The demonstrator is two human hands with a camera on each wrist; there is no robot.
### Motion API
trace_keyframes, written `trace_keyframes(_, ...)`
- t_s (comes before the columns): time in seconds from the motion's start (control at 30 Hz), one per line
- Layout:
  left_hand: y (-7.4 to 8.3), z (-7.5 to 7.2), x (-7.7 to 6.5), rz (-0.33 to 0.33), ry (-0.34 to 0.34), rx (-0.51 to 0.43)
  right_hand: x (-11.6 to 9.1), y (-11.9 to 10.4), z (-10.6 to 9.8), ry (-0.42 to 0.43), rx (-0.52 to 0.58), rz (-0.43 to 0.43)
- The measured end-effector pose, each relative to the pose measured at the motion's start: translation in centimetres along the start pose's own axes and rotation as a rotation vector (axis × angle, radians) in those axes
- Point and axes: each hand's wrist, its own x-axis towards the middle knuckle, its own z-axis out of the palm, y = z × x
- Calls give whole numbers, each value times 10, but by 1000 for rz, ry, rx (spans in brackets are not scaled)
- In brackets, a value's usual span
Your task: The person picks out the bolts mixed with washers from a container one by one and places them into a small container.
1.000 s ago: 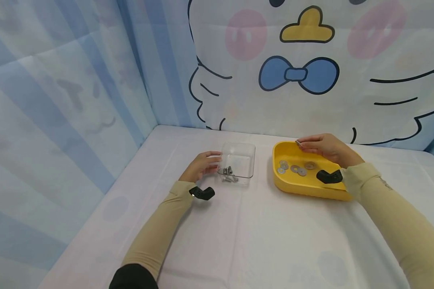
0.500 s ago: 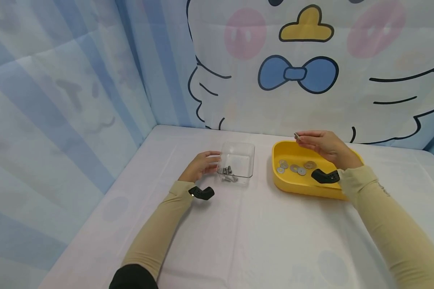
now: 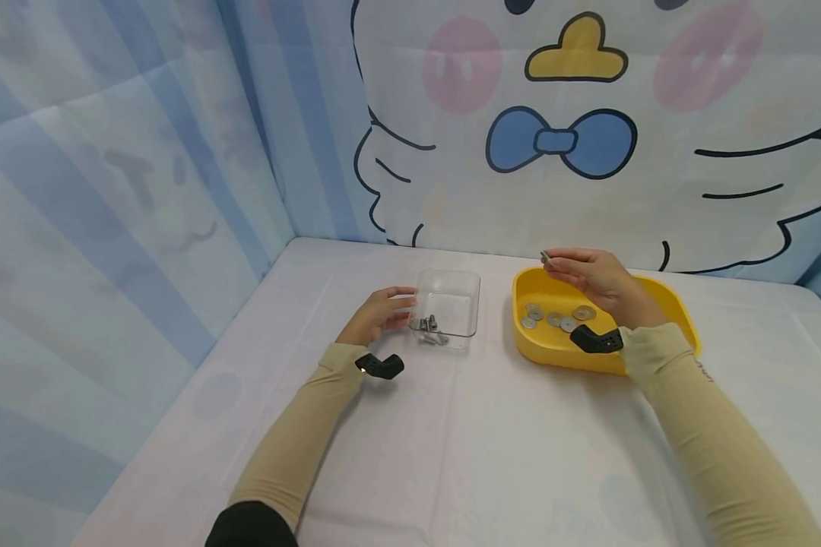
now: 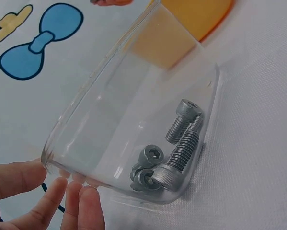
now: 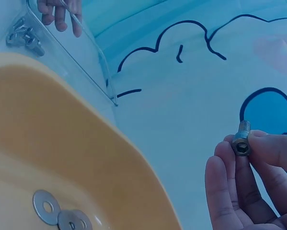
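My right hand (image 3: 602, 282) pinches a socket head screw (image 5: 242, 139) between thumb and fingers, above the left part of the yellow tray's far rim. Its hex socket faces the right wrist camera. Flat metal washers (image 3: 562, 322) lie in the yellow tray (image 3: 568, 355) below. My left hand (image 3: 381, 314) rests its extended fingertips on the near left side of a clear plastic box (image 4: 109, 96). Inside that box, several socket head screws (image 4: 181, 151) lie gathered in one corner.
A white cloth (image 3: 506, 456) covers the table. The box stands left of the tray, with a gap of cloth between them. Printed fabric (image 3: 438, 182) hangs behind the table and along its left side.
My right hand has lifted the screw from the tray's far rim and moved left with it. The left hand stays at the clear box.
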Motion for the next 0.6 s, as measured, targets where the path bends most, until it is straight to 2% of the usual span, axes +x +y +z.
trace_keyframes(0.37,0,0,0,-3,7,-1,3,4,23,-67,0,-29)
trace_keyframes(0.6,0,1,0,-8,20,6,8,8,40,-75,-39,-35)
